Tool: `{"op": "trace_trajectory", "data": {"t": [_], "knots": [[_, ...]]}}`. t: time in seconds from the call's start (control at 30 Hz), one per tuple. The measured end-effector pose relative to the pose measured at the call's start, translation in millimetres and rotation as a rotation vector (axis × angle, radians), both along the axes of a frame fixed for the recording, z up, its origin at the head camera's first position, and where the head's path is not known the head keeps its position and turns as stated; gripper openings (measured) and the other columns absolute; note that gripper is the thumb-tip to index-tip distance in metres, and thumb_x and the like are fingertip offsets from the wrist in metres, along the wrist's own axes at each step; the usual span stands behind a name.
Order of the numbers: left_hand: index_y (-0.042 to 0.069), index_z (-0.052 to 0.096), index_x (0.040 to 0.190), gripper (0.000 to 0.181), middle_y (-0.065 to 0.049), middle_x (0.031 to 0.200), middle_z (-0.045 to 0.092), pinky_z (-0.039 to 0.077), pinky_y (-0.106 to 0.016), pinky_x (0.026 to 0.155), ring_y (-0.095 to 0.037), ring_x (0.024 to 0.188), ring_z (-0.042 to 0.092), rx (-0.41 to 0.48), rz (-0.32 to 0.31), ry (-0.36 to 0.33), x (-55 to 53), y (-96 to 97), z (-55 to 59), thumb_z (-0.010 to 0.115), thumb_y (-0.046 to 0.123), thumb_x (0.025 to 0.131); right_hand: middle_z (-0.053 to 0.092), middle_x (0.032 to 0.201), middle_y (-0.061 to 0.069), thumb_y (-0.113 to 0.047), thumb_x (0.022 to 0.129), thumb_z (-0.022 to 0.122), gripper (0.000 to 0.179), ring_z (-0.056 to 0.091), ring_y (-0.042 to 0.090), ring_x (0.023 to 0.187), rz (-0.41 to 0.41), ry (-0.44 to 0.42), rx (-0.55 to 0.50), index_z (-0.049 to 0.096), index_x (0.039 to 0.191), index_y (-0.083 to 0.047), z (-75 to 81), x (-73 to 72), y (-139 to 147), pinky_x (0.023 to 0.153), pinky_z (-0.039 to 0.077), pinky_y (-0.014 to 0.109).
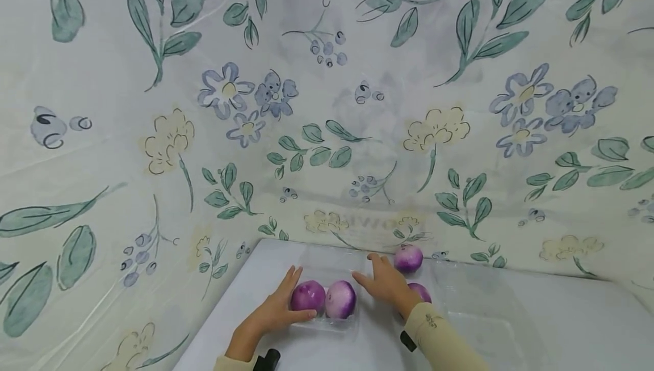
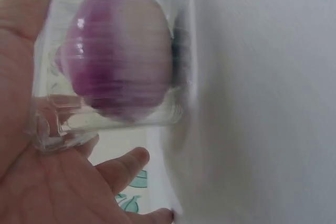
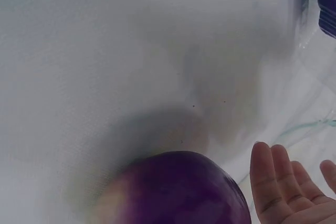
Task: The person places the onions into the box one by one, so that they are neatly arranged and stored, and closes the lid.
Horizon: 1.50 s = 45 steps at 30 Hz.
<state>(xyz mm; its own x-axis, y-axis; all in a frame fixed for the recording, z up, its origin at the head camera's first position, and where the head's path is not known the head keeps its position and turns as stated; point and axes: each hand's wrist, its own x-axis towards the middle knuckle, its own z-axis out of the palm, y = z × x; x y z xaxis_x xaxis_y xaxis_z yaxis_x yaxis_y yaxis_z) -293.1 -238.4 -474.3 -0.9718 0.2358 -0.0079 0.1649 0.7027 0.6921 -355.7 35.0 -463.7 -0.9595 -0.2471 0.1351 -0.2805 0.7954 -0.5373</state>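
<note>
In clear container (image 1: 337, 324), two purple onions (image 1: 308, 295) (image 1: 340, 299); left hand (image 1: 277, 307) against side.

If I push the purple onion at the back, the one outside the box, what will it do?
The onion would probably roll, since it looks round. Its skin is shiny, so it may feel a bit slippery. It will likely stay firm rather than squash, because it looks plump and smooth.

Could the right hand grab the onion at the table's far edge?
Probably yes: the right hand looks empty, that onion lies close by on its right, outside the clear box, and nothing visible stands between them.
</note>
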Motion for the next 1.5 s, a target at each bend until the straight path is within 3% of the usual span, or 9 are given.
{"op": "trace_trajectory", "data": {"t": [0.27,0.53,0.93,1.23,1.5], "knots": [[0.007,0.017,0.158,0.110,-0.025,0.164,0.005,0.008,-0.084,0.103,-0.052,0.147,0.016,-0.004,0.001,-0.008,0.6,1.0,-1.7,0.082,0.044,0.077,0.057,0.131,0.026,-0.052,0.093,0.061,0.068,0.059,0.041,0.120,-0.007,-0.017,-0.002,0.051,0.135,0.000,-4.8,0.4,2.2,0.101,0.047,0.055],[0.006,0.016,0.158,0.110,-0.026,0.164,0.002,0.016,-0.080,0.106,-0.054,0.146,0.016,0.020,-0.023,0.020,-5.0,-0.8,-3.9,0.082,0.042,0.078,0.058,0.130,0.025,-0.052,0.094,0.059,0.065,0.059,0.040,0.119,-0.023,-0.041,-0.003,0.051,0.135,-0.001,-4.1,-4.7,2.1,0.102,0.047,0.054],[0.006,0.017,0.158,0.110,-0.026,0.164,0.003,0.014,-0.081,0.105,-0.054,0.146,0.017,0.022,-0.016,0.017,-5.9,-1.1,-4.1,0.083,0.042,0.077,0.062,0.127,0.025,-0.048,0.096,0.057,0.059,0.058,0.041,0.120,-0.024,-0.042,-0.045,0.053,0.132,-0.001,-6.0,-6.8,-7.5,0.100,0.047,0.054],[0.007,0.018,0.158,0.110,-0.025,0.164,0.004,0.013,-0.082,0.105,-0.055,0.146,0.017,0.017,-0.013,0.017,-5.8,0.2,-4.5,0.082,0.043,0.077,0.067,0.109,0.020,-0.046,0.096,0.057,0.057,0.063,0.037,0.107,-0.036,-0.064,-0.080,0.054,0.129,0.000,-11.3,-7.8,-9.3,0.093,0.050,0.053],[0.007,0.018,0.158,0.110,-0.025,0.164,0.005,0.012,-0.082,0.105,-0.054,0.146,0.017,0.015,0.004,0.013,-4.8,0.8,-3.3,0.083,0.042,0.077,0.067,0.109,0.022,-0.044,0.097,0.056,0.058,0.063,0.039,0.108,-0.027,-0.065,-0.083,0.056,0.127,0.006,-10.1,-6.8,-11.3,0.096,0.049,0.053]]}}
